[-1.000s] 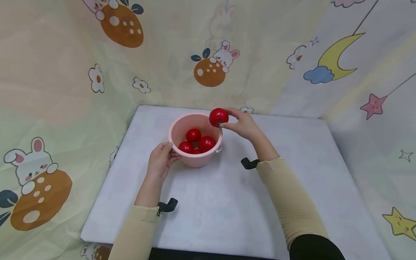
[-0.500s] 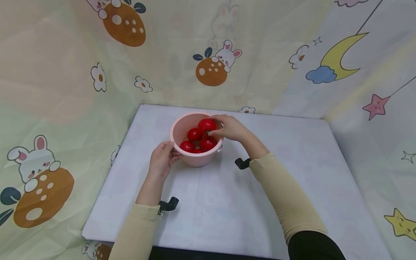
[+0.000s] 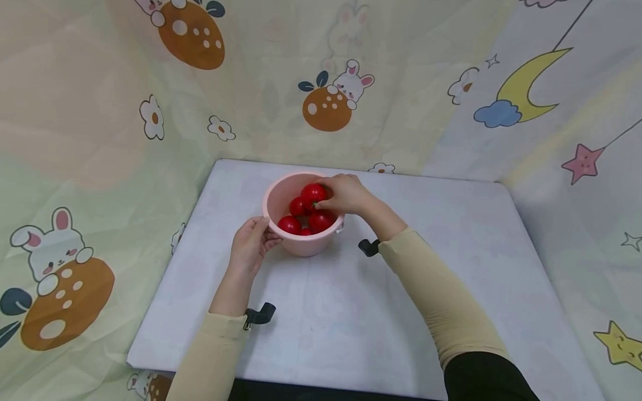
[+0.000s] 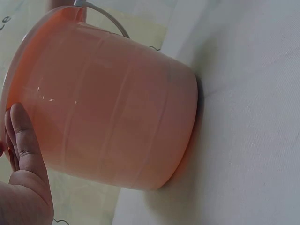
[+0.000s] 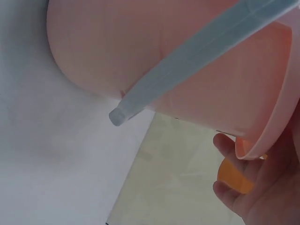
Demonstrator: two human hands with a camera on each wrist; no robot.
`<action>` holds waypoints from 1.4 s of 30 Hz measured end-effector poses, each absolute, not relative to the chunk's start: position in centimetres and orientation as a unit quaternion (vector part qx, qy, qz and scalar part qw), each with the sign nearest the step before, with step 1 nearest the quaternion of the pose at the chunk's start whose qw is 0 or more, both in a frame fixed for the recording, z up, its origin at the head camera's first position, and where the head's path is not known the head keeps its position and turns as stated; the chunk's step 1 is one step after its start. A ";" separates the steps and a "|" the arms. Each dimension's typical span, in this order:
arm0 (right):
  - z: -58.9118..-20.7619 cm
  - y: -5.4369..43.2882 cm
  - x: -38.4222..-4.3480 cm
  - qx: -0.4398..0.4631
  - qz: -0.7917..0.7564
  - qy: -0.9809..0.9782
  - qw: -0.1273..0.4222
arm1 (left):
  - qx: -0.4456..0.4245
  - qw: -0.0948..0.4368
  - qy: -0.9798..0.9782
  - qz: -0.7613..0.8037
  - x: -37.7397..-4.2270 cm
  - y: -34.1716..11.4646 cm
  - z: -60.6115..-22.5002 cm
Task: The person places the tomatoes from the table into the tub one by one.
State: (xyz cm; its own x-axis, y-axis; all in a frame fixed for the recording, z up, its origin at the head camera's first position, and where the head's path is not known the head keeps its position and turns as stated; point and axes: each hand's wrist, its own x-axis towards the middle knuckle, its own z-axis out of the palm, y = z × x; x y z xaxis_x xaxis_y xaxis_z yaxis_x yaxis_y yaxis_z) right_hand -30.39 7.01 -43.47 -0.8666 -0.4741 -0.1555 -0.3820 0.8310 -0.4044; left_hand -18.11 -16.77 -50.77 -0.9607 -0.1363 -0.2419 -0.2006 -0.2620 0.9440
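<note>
A pink bucket stands on the white table with several red tomatoes inside. My left hand pinches the bucket's near-left rim, thumb on top. In the left wrist view, the fingers lie along the outer wall just under the rim. Over the bucket's right rim reaches my right hand, holding a red tomato between thumb and fingers, above the others in the bucket. In the right wrist view that tomato is hidden, while some fingers of the right hand show outside the rim.
The bucket's pale plastic handle hangs along its right outer side. A white-covered table extends around the bucket. A printed cloth with rabbits and flowers rises behind it and at both sides.
My right hand has moved left and down with its tomato, from beside the right rim to inside the bucket's mouth. The left hand has kept its hold on the rim.
</note>
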 end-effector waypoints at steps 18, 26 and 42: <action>-43.7 5.0 -30.2 -0.210 -0.128 0.962 0.118 | -0.152 0.022 0.611 0.776 -17.9 -16.6 -50.2; -43.7 4.7 -29.8 -0.201 -0.111 0.968 0.104 | -0.151 0.022 0.611 0.777 -17.8 -16.7 -50.2; -41.8 7.9 -28.0 -0.201 -0.158 0.966 0.046 | -0.149 0.032 0.613 0.775 -18.0 -16.5 -50.4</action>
